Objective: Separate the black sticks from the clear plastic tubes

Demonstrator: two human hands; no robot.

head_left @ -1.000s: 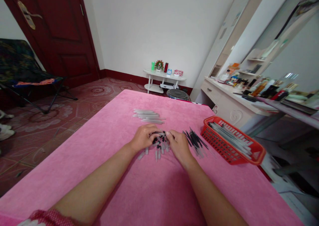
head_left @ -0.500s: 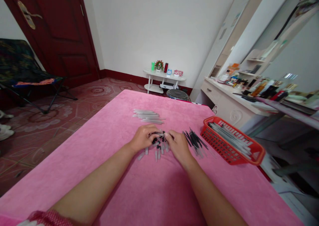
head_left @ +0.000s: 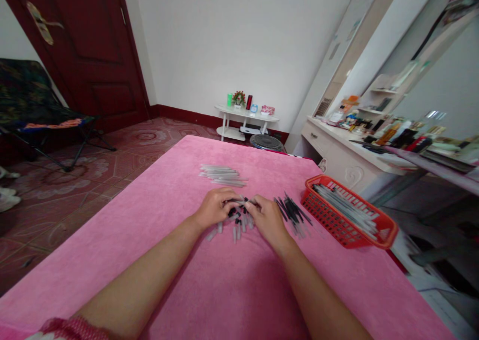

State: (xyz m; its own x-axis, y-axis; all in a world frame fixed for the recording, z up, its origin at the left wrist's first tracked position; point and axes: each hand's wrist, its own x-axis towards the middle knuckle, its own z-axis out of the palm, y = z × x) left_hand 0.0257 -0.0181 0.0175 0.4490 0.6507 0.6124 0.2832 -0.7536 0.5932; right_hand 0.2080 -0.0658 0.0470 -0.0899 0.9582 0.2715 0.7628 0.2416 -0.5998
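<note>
In the head view, my left hand (head_left: pixel 212 208) and my right hand (head_left: pixel 268 222) meet over the middle of the pink cloth. A thin, greyish pen (head_left: pixel 239 201) lies between their pinched fingertips, held from both sides; its ends are hidden by the fingers. Beneath and in front of the hands is a loose heap of short clear pen caps (head_left: pixel 239 231) with some small black pieces. Just beyond my left hand lies a bundle of pale pens (head_left: pixel 222 174). Thin sticks with black ends, like pen refills (head_left: pixel 292 209), spread out right of my right hand.
A red plastic basket (head_left: pixel 391 234) holding long grey-white sticks stands at the cloth's right edge. The pink cloth (head_left: pixel 149 215) covers the table. Farther right is a white dresser (head_left: pixel 337 153) with bottles; a folding chair (head_left: pixel 48 120) stands left, and a small white table (head_left: pixel 224 109) behind.
My right fingertips have shifted slightly against the pen, and it now shows as a straighter line between the hands. The surrounding piles and basket stay put.
</note>
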